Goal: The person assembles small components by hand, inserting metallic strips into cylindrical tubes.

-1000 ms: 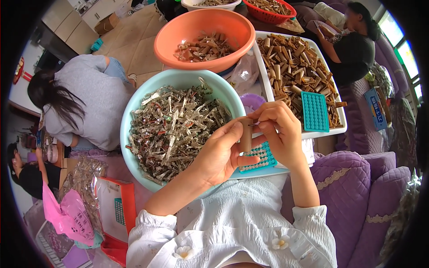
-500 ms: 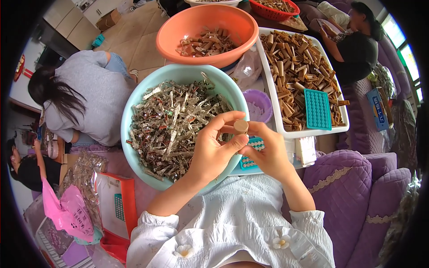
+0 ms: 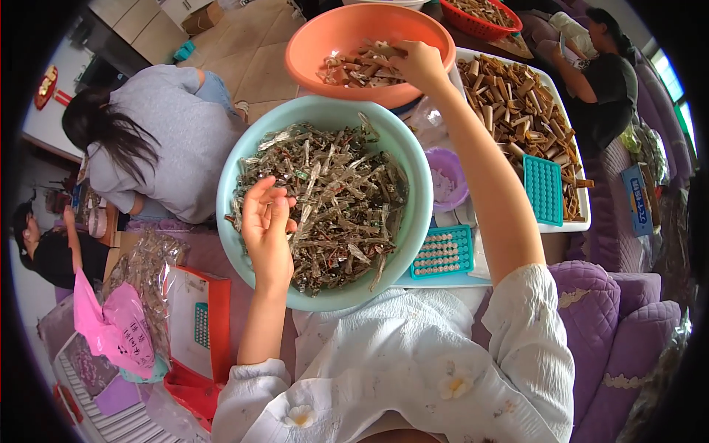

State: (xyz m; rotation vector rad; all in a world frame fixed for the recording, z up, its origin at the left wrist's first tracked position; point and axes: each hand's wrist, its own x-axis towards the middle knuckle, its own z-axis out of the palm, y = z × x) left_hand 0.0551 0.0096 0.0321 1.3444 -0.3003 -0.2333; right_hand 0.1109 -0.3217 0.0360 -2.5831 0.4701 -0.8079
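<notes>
My left hand [image 3: 266,225] hovers palm-up over the light blue bowl [image 3: 236,159], fingers apart, touching the heap of clear crinkled wrappers [image 3: 336,196] inside it. My right hand [image 3: 419,65] is stretched forward over the orange bowl [image 3: 325,33], fingers curled among the short brown sticks [image 3: 354,66] lying there. Whether a stick is in its grip is hidden by the fingers.
A white tray [image 3: 583,199] of brown sticks with a teal grid block [image 3: 543,188] sits to the right. A small purple cup [image 3: 447,177] and another teal grid block [image 3: 442,251] lie near. Other people sit at left and far right. A red box [image 3: 196,325] is lower left.
Both hands were together holding a brown stick over the blue bowl. Now the right hand has reached forward to the orange bowl and the left hand has dropped onto the wrappers.
</notes>
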